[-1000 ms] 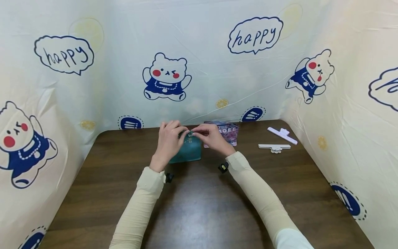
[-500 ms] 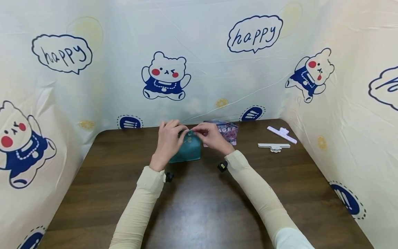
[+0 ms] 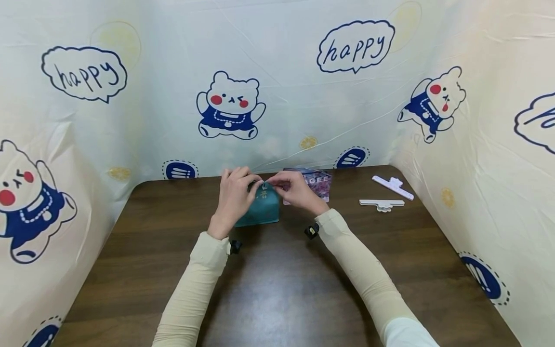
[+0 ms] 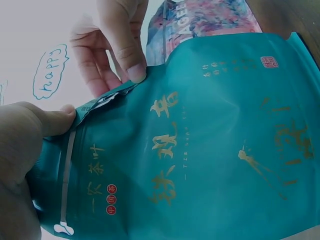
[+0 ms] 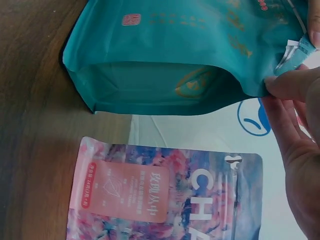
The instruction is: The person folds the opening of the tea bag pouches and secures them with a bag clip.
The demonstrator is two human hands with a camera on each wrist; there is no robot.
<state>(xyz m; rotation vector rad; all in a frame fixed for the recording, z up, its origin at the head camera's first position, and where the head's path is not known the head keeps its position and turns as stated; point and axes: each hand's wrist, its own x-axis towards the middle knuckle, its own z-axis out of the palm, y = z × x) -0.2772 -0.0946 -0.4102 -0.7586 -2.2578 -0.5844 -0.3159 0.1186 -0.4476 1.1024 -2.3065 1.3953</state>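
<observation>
A teal tea bag (image 3: 262, 212) with gold lettering stands upright near the far edge of the table. My left hand (image 3: 234, 197) pinches its top edge on the left. On the right side of that edge, the thumb and fingers of my right hand (image 3: 298, 189) pinch the teal film. In the left wrist view, the top of the bag (image 4: 215, 125) is folded and creased between both hands, and a grey strip with a white end runs along it. A small white-and-teal piece (image 5: 295, 54) shows at the top in the right wrist view.
Behind my right hand a pink-and-blue pouch (image 3: 320, 187) stands against the patterned backdrop (image 3: 277, 96). Two sealing clips lie at the right: a lilac clip (image 3: 392, 187) and a white clip (image 3: 382, 204). The brown wooden table (image 3: 277, 289) extends in front.
Both hands keep pinching the top of the tea bag in nearly the same place. The head view has shifted very slightly.
</observation>
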